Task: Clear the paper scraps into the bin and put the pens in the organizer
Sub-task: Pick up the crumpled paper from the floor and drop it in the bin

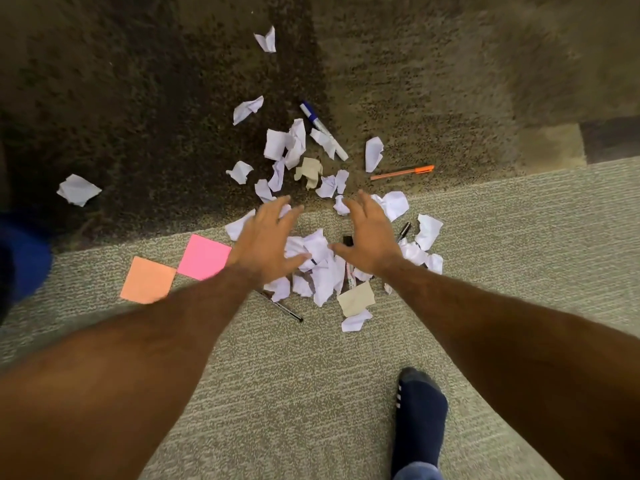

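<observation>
Hands spread wide: your left hand (pixel 266 237) and right hand (pixel 370 237) hover apart, fingers splayed, gripping nothing, over the crumpled white paper scraps (pixel 320 268) piled on the carpet (pixel 311 375). Four pens show around that pile: blue-capped marker (pixel 322 129) at 12 o'clock, orange pen (pixel 401 173) at 1, black pen (pixel 403 232) at 3, second black pen (pixel 280 308) at 7. Two flat square sticky notes (pixel 204 257) lie at 9.

Crumpled matt white paper scraps (pixel 320 268); rough looped carpet (pixel 311 375); smooth plastic orange pen (pixel 401 173); knit sock (pixel 417 417), 5 o'clock.
</observation>
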